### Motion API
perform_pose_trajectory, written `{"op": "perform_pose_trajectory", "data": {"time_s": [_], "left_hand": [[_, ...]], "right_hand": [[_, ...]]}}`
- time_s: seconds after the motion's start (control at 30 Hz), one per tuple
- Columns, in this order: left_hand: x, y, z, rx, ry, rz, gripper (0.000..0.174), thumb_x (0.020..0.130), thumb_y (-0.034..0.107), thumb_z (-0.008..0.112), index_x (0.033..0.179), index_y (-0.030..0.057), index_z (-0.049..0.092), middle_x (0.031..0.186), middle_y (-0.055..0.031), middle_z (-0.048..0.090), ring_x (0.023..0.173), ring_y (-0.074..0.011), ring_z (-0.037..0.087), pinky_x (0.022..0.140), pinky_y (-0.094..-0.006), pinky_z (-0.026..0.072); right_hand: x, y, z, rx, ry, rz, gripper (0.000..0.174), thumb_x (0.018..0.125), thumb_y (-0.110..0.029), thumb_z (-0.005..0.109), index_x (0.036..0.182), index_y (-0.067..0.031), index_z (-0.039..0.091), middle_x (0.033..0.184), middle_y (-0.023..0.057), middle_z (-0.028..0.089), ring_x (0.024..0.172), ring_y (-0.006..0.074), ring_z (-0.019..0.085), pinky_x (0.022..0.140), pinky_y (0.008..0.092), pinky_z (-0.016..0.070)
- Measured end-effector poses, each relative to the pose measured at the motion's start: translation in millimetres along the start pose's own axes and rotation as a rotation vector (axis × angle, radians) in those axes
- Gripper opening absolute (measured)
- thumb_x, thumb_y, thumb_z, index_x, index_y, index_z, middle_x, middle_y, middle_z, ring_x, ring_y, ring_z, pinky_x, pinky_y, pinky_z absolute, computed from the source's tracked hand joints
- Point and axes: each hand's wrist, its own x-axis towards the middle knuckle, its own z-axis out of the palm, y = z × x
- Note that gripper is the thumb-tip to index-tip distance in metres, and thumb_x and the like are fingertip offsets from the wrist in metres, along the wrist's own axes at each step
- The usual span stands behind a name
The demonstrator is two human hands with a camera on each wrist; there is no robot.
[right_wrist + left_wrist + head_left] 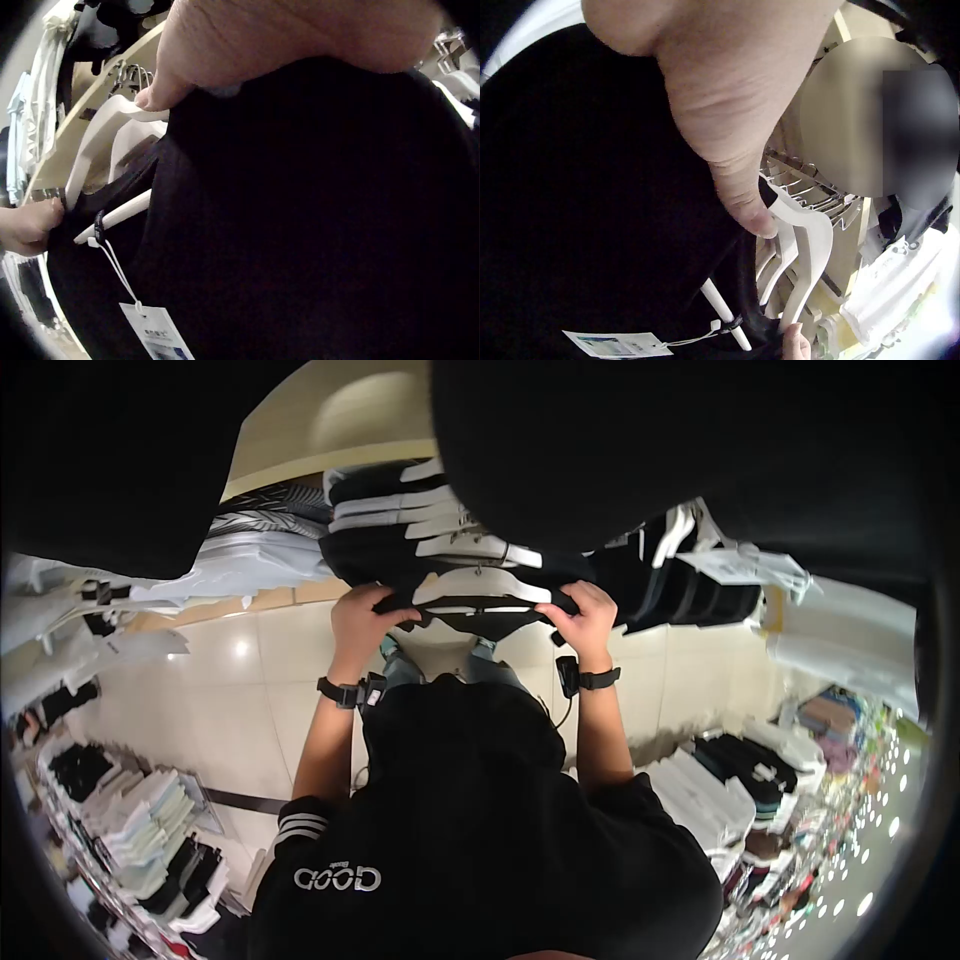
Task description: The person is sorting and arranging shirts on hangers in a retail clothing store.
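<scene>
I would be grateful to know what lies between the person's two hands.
In the head view, a white hanger and the neck of the black garment lie between the left hand and the right hand. Both wrist views agree.

A clothing shop: garments on white hangers, a swing tag, blurred stacks, probably clothes.

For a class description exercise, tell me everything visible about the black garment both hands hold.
The black garment looks like plain, soft fabric. It hangs on a white hanger, whose lower bar shows inside the open neckline. A white tag dangles there on a thin cord. The left hand and right hand grip its shoulders; its hem is not visible.
</scene>
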Motion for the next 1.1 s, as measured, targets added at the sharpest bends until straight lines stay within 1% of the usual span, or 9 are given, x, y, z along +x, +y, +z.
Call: {"op": "perform_pose_trajectory", "data": {"time_s": [0.13, 0.23, 0.37, 0.5, 0.63, 0.67, 0.77, 0.93, 1.1], "left_hand": [[0, 24, 1, 0.019, 0.032, -0.134, 0.047, 0.062, 0.035, 0.097, 0.089, 0.0012, 0.078, 0.083, -0.0107, 0.073, 0.077, -0.0321, 0.071, 0.068, -0.0372, 0.0544], [-2, 18, 11, -0.076, 0.016, -0.219, 0.046, 0.062, 0.031, 0.097, 0.09, 0.0001, 0.078, 0.085, -0.011, 0.074, 0.078, -0.0331, 0.07, 0.069, -0.0373, 0.0544], [-4, 27, 9, -0.02, 0.126, -0.161, 0.046, 0.061, 0.032, 0.096, 0.088, -0.0007, 0.078, 0.086, -0.012, 0.074, 0.081, -0.0344, 0.07, 0.072, -0.0384, 0.0552], [-5, 47, -3, -0.007, 0.182, -0.177, 0.044, 0.062, 0.033, 0.095, 0.086, 0.0012, 0.078, 0.085, -0.0109, 0.074, 0.081, -0.034, 0.071, 0.071, -0.0387, 0.0553], [-11, 36, 10, 0.061, 0.168, -0.152, 0.046, 0.062, 0.039, 0.096, 0.086, 0.0036, 0.08, 0.089, -0.0096, 0.077, 0.083, -0.0336, 0.073, 0.072, -0.0395, 0.057], [-15, 38, 12, 0.083, 0.244, -0.097, 0.05, 0.062, 0.044, 0.096, 0.086, 0.0041, 0.08, 0.091, -0.0098, 0.078, 0.085, -0.0336, 0.073, 0.073, -0.0394, 0.058], [-21, 41, 13, 0.075, 0.195, -0.147, 0.053, 0.061, 0.047, 0.096, 0.087, 0.0041, 0.08, 0.092, -0.0106, 0.078, 0.085, -0.0335, 0.074, 0.074, -0.0393, 0.0585], [-15, 36, 12, 0.063, 0.207, -0.017, 0.053, 0.065, 0.054, 0.091, 0.084, 0.005, 0.08, 0.089, -0.0093, 0.078, 0.081, -0.0325, 0.073, 0.071, -0.0405, 0.0574], [-13, 36, 11, 0.06, 0.181, -0.028, 0.054, 0.066, 0.055, 0.091, 0.084, 0.0055, 0.08, 0.088, -0.0094, 0.078, 0.081, -0.0321, 0.074, 0.071, -0.0402, 0.0576]], "right_hand": [[25, 25, 9, 0.048, -0.05, -0.095, 0.048, 0.062, -0.042, 0.098, 0.078, -0.0061, 0.071, 0.072, 0.0064, 0.066, 0.064, 0.0296, 0.064, 0.058, 0.037, 0.05], [38, 35, 14, 0.089, -0.065, -0.144, 0.048, 0.06, -0.04, 0.099, 0.079, -0.0063, 0.071, 0.073, 0.0062, 0.067, 0.065, 0.0296, 0.065, 0.059, 0.0373, 0.051], [51, 42, 15, 0.105, -0.012, -0.231, 0.047, 0.061, -0.039, 0.099, 0.081, -0.0057, 0.073, 0.077, 0.0074, 0.071, 0.069, 0.0308, 0.069, 0.062, 0.038, 0.0534], [62, 29, 5, 0.115, -0.07, -0.201, 0.045, 0.063, -0.038, 0.098, 0.081, -0.0047, 0.074, 0.079, 0.009, 0.072, 0.071, 0.0313, 0.07, 0.064, 0.039, 0.0544], [58, 28, 0, 0.049, -0.069, -0.223, 0.043, 0.064, -0.036, 0.098, 0.08, -0.0044, 0.073, 0.076, 0.0087, 0.07, 0.07, 0.0314, 0.068, 0.062, 0.0397, 0.0535], [56, 27, -2, 0.058, -0.061, -0.235, 0.043, 0.064, -0.035, 0.098, 0.08, -0.0048, 0.073, 0.074, 0.0084, 0.069, 0.069, 0.0313, 0.067, 0.061, 0.0396, 0.0528], [47, 27, -4, 0.038, -0.033, -0.24, 0.043, 0.065, -0.037, 0.097, 0.08, -0.0058, 0.071, 0.073, 0.0084, 0.066, 0.067, 0.0316, 0.065, 0.06, 0.0395, 0.051], [41, 17, -14, 0.007, -0.012, -0.212, 0.045, 0.067, -0.041, 0.096, 0.079, -0.0055, 0.071, 0.071, 0.0087, 0.064, 0.066, 0.0319, 0.064, 0.059, 0.0399, 0.0493], [39, 11, -19, 0.014, -0.011, -0.167, 0.046, 0.07, -0.043, 0.094, 0.079, -0.0048, 0.071, 0.07, 0.0089, 0.063, 0.066, 0.0319, 0.064, 0.059, 0.0396, 0.0494]]}}
